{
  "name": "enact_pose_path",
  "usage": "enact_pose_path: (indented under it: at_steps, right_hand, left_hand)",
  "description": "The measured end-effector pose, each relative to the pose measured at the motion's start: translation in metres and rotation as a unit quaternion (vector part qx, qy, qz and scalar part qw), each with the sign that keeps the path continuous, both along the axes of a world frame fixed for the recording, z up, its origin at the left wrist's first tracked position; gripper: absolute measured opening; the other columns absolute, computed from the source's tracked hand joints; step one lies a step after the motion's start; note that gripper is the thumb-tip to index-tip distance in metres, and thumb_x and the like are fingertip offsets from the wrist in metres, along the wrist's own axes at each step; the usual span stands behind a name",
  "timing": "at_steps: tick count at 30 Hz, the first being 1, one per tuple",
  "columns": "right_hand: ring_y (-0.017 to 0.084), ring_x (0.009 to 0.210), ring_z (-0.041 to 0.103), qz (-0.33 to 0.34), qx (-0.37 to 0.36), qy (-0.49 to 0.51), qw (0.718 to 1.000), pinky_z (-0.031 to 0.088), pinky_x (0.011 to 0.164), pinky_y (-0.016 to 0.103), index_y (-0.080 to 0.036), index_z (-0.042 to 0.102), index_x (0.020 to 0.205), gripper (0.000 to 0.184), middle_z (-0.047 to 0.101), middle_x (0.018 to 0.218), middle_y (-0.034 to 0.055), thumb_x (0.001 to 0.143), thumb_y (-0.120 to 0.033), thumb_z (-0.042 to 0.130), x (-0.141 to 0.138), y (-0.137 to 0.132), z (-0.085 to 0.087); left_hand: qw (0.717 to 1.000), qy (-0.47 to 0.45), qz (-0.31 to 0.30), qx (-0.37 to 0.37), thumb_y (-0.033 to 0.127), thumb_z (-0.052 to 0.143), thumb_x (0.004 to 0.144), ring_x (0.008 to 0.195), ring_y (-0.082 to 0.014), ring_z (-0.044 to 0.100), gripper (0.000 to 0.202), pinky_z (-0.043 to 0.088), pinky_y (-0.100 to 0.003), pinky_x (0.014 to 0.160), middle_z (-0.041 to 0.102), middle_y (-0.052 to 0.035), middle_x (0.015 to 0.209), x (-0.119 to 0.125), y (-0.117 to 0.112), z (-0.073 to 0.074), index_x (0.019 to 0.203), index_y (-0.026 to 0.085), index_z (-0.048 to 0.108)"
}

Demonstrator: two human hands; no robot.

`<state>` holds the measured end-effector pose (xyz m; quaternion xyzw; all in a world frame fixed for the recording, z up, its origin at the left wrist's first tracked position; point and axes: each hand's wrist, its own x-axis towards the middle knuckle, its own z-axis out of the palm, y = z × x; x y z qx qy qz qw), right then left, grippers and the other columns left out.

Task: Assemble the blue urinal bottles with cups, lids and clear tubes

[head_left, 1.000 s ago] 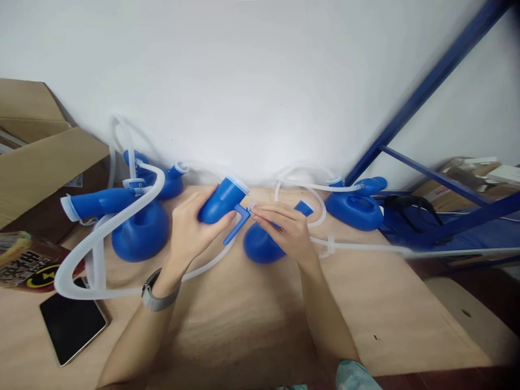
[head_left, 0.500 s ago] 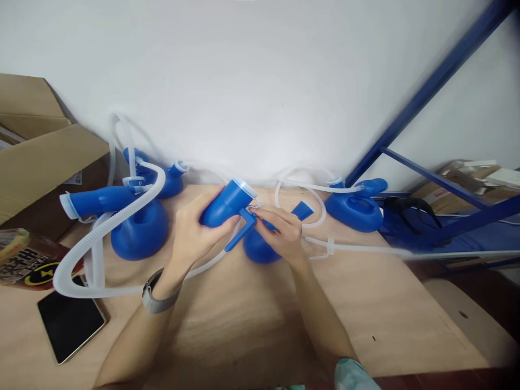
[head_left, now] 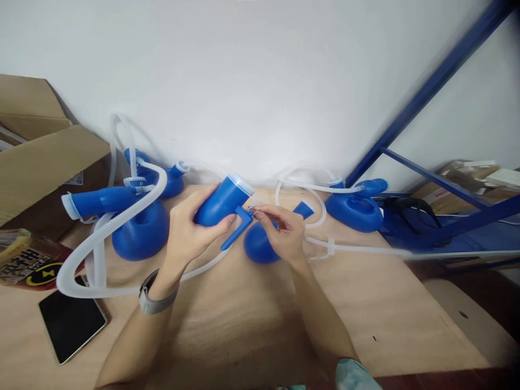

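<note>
**Watch out, it could slip!**

At frame left, the bendy white plastic hose (head_left: 108,225) could snag the left hand (head_left: 186,230). Mid-frame, I see that hand hug the round blue plastic tube (head_left: 219,203). Just right, the right hand (head_left: 284,230) pinches a tiny pale bit (head_left: 252,209) at the bent blue plastic handle (head_left: 236,233); pushing hard could drop it.

The bench (head_left: 227,336) stands before the wall (head_left: 244,81). At its left are a box (head_left: 44,162), a drink (head_left: 28,260) in front of that, and a phone (head_left: 73,327) nearest. Right of these sits one jug (head_left: 140,241), with another jug (head_left: 173,187) behind it. The hands (head_left: 190,230) hold a tube (head_left: 221,200) above mid-bench; the middle jug (head_left: 260,252) is beneath the right one. Far right, beside the frame (head_left: 429,89), rests the right jug (head_left: 345,214).
</note>
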<state>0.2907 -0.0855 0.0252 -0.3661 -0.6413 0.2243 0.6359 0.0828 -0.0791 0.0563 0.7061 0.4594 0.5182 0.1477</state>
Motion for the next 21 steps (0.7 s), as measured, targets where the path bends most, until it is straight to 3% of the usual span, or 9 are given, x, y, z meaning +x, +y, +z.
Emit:
enact_pose_path:
  at_steps: [7, 11, 15, 21]
  right_hand:
    - [0.021, 0.074, 0.081, -0.086, 0.044, -0.008, 0.995, 0.07, 0.071, 0.035, -0.029, 0.081, 0.097, 0.007, 0.085, 0.089, 0.0009, 0.094, -0.028, 0.074, -0.01, -0.001, -0.006]
    - [0.02, 0.078, 0.082, -0.082, 0.052, 0.003, 0.995, 0.07, 0.072, 0.032, -0.029, 0.08, 0.099, 0.008, 0.085, 0.092, 0.0, 0.095, -0.025, 0.075, -0.008, -0.005, -0.002]
    - [0.02, 0.086, 0.082, -0.064, 0.059, -0.048, 0.995, 0.07, 0.078, 0.032, -0.028, 0.079, 0.103, 0.011, 0.085, 0.1, 0.0012, 0.097, -0.022, 0.072, -0.003, -0.009, 0.004]
    - [0.018, 0.101, 0.079, -0.06, 0.135, -0.117, 0.982, 0.067, 0.086, 0.03, -0.026, 0.078, 0.105, 0.016, 0.082, 0.109, 0.0034, 0.101, -0.016, 0.066, 0.001, -0.003, 0.003]
  left_hand:
    - [0.999, 0.005, -0.038, 0.001, 0.049, 0.083, 0.079, 0.119, -0.0341, 0.072, 0.061, 0.058, -0.044, 0.106, 0.077, -0.0071, 0.129, 0.0, 0.001, -0.002, 0.131, 0.019, 0.072]
    - [1.0, -0.002, -0.014, -0.006, 0.05, 0.083, 0.078, 0.121, -0.0349, 0.072, 0.061, 0.058, -0.045, 0.106, 0.077, -0.0081, 0.129, 0.002, 0.003, -0.004, 0.13, 0.019, 0.073]
    - [1.0, -0.014, 0.007, -0.021, 0.052, 0.084, 0.077, 0.12, -0.0347, 0.072, 0.061, 0.059, -0.044, 0.103, 0.078, -0.0079, 0.129, 0.004, 0.004, -0.005, 0.128, 0.019, 0.074]
    - [0.997, -0.03, -0.015, -0.076, 0.054, 0.081, 0.078, 0.12, -0.0346, 0.071, 0.061, 0.057, -0.044, 0.104, 0.078, -0.0089, 0.127, 0.006, 0.007, -0.005, 0.126, 0.016, 0.074]
